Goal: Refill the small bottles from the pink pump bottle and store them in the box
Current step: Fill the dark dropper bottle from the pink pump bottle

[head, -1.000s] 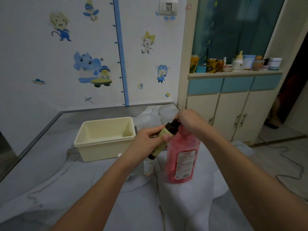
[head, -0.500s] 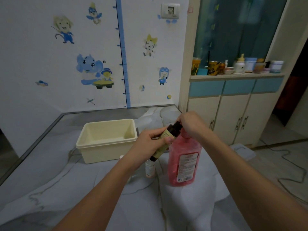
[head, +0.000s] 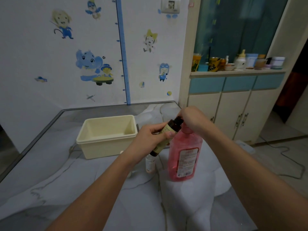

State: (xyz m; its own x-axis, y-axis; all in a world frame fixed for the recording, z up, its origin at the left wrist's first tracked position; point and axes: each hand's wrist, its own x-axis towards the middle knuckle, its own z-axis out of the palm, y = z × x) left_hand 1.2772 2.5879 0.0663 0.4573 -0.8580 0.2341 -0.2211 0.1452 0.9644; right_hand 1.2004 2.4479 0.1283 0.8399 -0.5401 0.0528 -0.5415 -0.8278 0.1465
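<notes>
My left hand (head: 150, 139) grips a small dark brown bottle (head: 171, 129) with a pale green label, tilted so its neck points up and right at the pump. My right hand (head: 193, 120) is curled over the pump head of the pink pump bottle (head: 183, 157), which stands upright on the marble table; the pump head is hidden under the fingers. A small white bottle (head: 150, 165) stands on the table just left of the pink one, below my left hand. The cream plastic box (head: 106, 135) sits open farther left with nothing visible inside.
The table (head: 66, 180) has a metal edge along the left and back, against a wall with cartoon stickers. A cupboard (head: 233, 110) with cans and jars on its shelf stands to the right. A cable lies on the floor at right.
The hands and both bottles keep the same pose; only the camera view has shifted slightly, so everything sits a little lower in the picture.
</notes>
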